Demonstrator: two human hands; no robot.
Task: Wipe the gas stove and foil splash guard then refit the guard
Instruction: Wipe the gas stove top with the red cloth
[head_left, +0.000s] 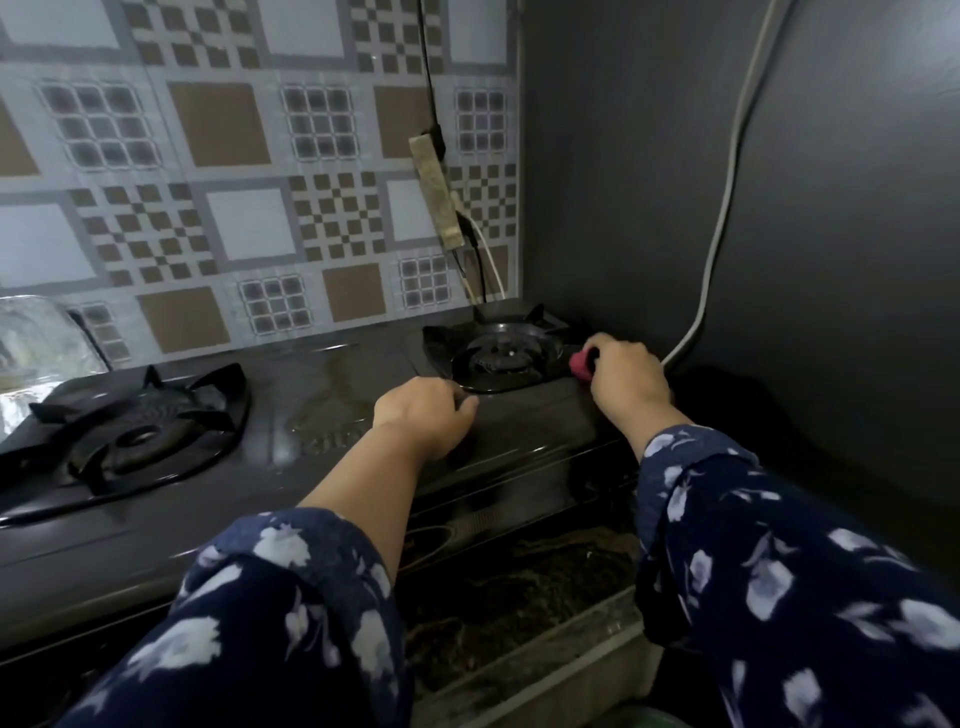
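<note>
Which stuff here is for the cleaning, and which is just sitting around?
For the job: stove, red cloth in the right hand, left hand, foil guard.

Just there: power strip, grey cable, tiled wall.

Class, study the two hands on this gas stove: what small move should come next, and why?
Probably draw the right hand, which grips a red cloth beside the right burner, leftward over the stove top. A wet-looking patch shows there between the burners, and the left hand already rests on the stove, seemingly steadying it.
</note>
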